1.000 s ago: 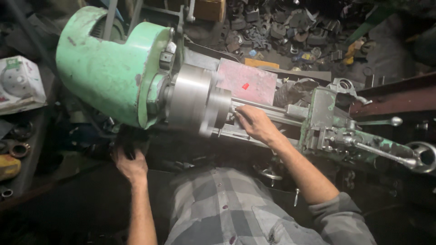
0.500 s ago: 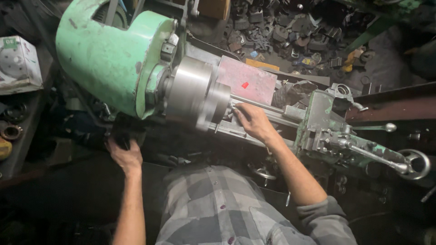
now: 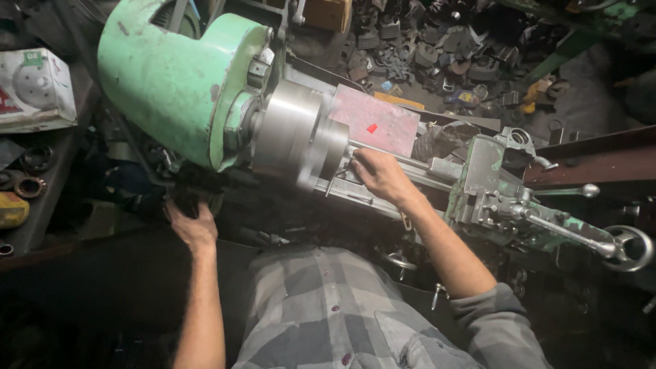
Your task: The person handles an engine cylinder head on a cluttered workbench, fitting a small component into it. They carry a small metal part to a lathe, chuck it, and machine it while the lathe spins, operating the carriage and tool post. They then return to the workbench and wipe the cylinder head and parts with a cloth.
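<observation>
Shirt: grey plaid shirt [image 3: 328, 307] nearest the camera, sleeves pushed up.
Left hand: left hand [image 3: 191, 222] low under the headstock, fingers curled onto a dark control [image 3: 186, 195]; too shadowed to tell how firm the hold is.
Right hand: right hand [image 3: 379, 174] palm down on the lathe bed [image 3: 383, 198], fingers bent over a slim metal rod [image 3: 393, 152] just beside the chuck face; whether fully closed on it cannot be told.
Chuck: large grey steel chuck [image 3: 294, 140], mounted on the green headstock [image 3: 174, 85].
Carriage: green carriage [image 3: 488, 184] to the right, with handwheel [image 3: 629, 249] at the far end.
Step in hand: seemingly setting the rod at the chuck while working the control below.
Next move: likely calls for the rod held straight at the chuck, fingers clear of it before any spin.
Beyond: pinkish plate [image 3: 376, 123] behind the bed, heap of scrap parts [image 3: 451, 55] farthest back.
</observation>
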Demonstrator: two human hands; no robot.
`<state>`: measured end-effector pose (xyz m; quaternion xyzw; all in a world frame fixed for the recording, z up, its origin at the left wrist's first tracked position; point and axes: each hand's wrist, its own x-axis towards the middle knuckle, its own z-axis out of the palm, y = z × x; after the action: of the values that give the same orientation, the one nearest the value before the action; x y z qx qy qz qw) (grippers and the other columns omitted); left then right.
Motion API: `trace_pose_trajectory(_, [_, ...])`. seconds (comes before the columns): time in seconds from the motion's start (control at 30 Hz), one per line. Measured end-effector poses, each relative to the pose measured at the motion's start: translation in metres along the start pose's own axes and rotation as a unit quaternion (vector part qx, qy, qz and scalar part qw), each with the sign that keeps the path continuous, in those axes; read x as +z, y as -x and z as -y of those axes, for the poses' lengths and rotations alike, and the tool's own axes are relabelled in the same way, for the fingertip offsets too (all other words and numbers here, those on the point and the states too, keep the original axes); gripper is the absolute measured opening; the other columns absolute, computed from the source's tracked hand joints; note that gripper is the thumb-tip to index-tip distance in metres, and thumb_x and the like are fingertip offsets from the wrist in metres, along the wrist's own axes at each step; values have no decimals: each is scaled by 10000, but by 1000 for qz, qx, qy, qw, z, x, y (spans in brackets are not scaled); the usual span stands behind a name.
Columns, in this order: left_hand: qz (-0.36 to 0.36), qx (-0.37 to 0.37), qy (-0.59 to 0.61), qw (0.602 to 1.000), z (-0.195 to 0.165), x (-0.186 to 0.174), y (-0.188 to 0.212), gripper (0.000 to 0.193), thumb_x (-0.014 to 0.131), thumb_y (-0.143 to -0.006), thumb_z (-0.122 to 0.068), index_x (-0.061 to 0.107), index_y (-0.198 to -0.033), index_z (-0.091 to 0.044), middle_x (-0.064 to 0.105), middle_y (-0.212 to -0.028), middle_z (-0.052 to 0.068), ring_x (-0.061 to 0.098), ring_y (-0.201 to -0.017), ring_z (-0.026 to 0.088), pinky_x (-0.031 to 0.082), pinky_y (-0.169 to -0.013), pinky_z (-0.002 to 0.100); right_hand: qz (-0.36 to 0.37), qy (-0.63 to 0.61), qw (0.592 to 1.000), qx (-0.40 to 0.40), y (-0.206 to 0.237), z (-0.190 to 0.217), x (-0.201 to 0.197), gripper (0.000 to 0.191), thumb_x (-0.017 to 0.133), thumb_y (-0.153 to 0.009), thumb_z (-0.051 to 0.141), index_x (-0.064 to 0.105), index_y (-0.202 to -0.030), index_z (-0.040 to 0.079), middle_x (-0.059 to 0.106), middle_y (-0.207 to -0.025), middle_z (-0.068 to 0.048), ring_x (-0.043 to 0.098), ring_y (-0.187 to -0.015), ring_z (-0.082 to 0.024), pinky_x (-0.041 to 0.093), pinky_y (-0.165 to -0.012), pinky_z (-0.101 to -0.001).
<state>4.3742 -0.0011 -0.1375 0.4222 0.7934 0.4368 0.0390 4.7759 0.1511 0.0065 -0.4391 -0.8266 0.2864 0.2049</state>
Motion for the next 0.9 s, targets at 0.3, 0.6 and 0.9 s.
trace_pose_trajectory(0.3, [51, -21, 12, 998, -6, -10, -4, 678, 767, -914, -343, 537, -1414, 52, 605, -1360, 301, 531, -1316, 473, 292, -1227, 625, 8, -17, 1000, 12, 2, 1, -3, 241, 647, -953, 138, 669, -1160, 16, 700, -974, -212, 686, -890, -392, 543, -793, -442])
trace_pose_trajectory(0.6, [22, 19, -82, 996, -2, 2, -13, 648, 812, -898, -285, 573, -1359, 103, 577, -1389, 338, 496, -1348, 508, 301, -1205, 573, 142, 100, 983, 65, 35, -2, -5, 190, 695, -923, 171, 700, -1075, 57, 701, -987, -165, 673, -966, -387, 533, -808, -461])
trace_pose_trajectory(0.9, [34, 8, -65, 997, 5, 13, -12, 548, 786, -866, -156, 605, -1309, 111, 595, -1359, 336, 524, -1307, 507, 389, -1172, 544, -117, -44, 986, 108, 35, -1, 5, 254, 664, -983, 108, 696, -1231, 67, 698, -1075, -139, 694, -930, -284, 560, -768, -371])
